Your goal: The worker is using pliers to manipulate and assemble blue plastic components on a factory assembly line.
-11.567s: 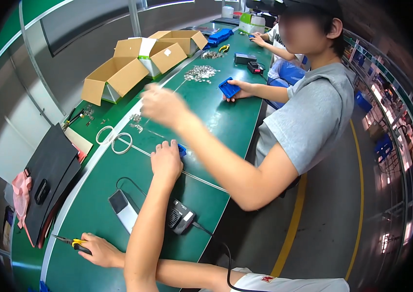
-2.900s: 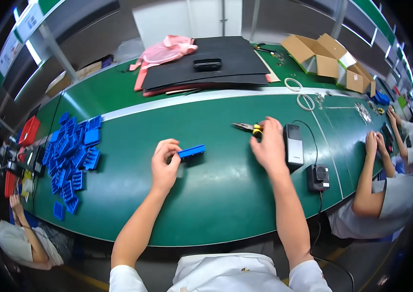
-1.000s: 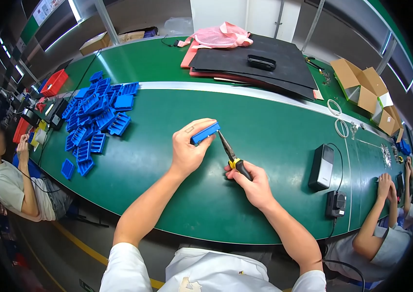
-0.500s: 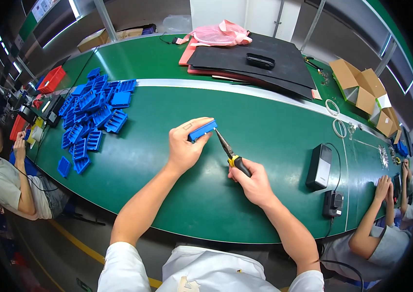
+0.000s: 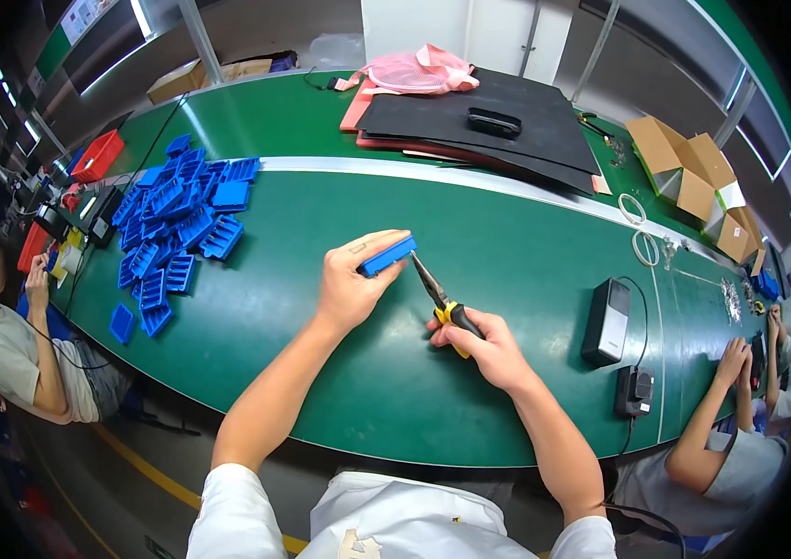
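Observation:
My left hand (image 5: 351,287) holds a small flat blue plastic part (image 5: 387,256) above the green table (image 5: 321,363). My right hand (image 5: 484,343) grips needle-nose pliers (image 5: 440,298) with yellow and black handles. The pliers' tip points up and left, right at the blue part's right end. Both forearms come in from the lower edge.
A pile of several blue plastic parts (image 5: 175,219) lies at the left. A black phone (image 5: 608,320) and a charger block (image 5: 634,391) lie to the right. Black mats (image 5: 479,121), pink cloth (image 5: 414,67) and cardboard boxes (image 5: 693,172) sit at the back. Other people work at both sides.
The pliers' tip has come closer to the blue part's end. Both hands stay at nearly the same spot on the table.

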`<state>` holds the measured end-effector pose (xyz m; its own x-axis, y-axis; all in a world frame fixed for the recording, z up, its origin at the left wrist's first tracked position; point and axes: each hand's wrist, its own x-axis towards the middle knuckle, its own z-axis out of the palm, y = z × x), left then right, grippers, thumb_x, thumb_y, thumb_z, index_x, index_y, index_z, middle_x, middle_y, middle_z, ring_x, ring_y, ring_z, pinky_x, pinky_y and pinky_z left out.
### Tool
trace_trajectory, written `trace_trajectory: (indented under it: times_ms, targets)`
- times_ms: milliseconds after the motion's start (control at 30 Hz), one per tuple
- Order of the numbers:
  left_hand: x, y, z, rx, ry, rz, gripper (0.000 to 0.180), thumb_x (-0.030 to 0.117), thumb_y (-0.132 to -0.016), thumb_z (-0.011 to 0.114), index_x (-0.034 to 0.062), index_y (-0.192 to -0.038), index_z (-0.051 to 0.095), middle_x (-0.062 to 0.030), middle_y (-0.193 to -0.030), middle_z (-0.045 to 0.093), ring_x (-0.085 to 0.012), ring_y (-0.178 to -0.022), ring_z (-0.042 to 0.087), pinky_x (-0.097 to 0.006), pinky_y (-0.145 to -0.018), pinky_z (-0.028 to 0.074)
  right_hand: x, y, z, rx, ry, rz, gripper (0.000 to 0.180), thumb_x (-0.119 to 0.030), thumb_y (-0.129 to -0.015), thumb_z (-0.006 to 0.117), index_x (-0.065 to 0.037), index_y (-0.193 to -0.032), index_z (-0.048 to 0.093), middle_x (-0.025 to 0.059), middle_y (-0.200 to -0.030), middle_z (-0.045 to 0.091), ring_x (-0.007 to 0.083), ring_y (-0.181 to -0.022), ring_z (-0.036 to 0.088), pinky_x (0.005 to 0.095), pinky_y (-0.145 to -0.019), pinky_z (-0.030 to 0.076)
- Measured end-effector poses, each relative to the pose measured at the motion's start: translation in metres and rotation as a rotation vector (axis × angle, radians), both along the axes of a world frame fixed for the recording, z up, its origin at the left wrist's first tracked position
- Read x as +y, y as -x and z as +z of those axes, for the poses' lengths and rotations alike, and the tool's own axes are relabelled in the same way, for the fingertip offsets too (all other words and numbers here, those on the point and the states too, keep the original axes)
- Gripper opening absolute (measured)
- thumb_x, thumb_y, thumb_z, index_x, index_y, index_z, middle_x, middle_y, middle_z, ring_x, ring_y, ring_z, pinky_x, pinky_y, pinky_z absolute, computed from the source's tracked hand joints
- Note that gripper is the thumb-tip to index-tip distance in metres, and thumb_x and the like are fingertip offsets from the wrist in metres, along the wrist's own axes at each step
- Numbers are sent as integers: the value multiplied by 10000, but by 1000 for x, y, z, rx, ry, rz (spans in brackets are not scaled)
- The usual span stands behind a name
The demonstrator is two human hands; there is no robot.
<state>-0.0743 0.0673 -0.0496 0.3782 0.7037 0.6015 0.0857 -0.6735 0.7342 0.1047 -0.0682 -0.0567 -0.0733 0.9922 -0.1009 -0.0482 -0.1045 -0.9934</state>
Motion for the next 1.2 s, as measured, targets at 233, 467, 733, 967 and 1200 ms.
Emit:
trace_trajectory:
  times_ms: [233, 467, 733, 967, 1200]
  targets:
    - [-1, -3, -5, -47, 137, -36, 351, -29, -751, 692, 6, -1098, 661, -135, -1021, 689, -170, -890, 657, -276, -807, 506, -1, 7, -8, -93, -73, -8, 193, -139, -891, 586, 27, -973, 640, 34, -910, 616, 101, -833, 569, 253, -785, 452]
    - [-4, -4, -4, -31, 107, -45, 348, -27, -750, 692, 7, -1096, 664, -136, -1012, 691, -165, -880, 658, -277, -793, 508, 0, 6, -9, -103, -81, -11, 178, -138, -887, 589, 24, -940, 642, 34, -901, 615, 98, -827, 565, 254, -775, 448]
    - [-5, -3, -5, -12, 59, 9, 334, -25, -749, 691, 5, -1082, 666, -120, -973, 695, -166, -858, 661, -274, -785, 506, -1, 8, -10, -78, -67, -26, 171, -138, -884, 592, 21, -924, 641, 39, -925, 626, 106, -853, 569, 259, -794, 448]
    - [-4, -5, -5, 39, -76, 74, 331, -31, -742, 687, 4, -1070, 665, -140, -961, 694, -203, -840, 675, -288, -777, 516, -2, 7, -8, -185, -92, -28, 165, -122, -881, 589, 29, -932, 632, 45, -908, 616, 111, -826, 567, 259, -771, 449]
    - [-4, -6, -4, 36, -71, 74, 321, -27, -735, 691, 6, -1054, 667, -143, -947, 695, -224, -826, 678, -297, -761, 519, -1, 10, -11, -156, -158, -75, 156, -138, -876, 598, 12, -871, 640, 41, -827, 588, 115, -743, 537, 261, -685, 428]
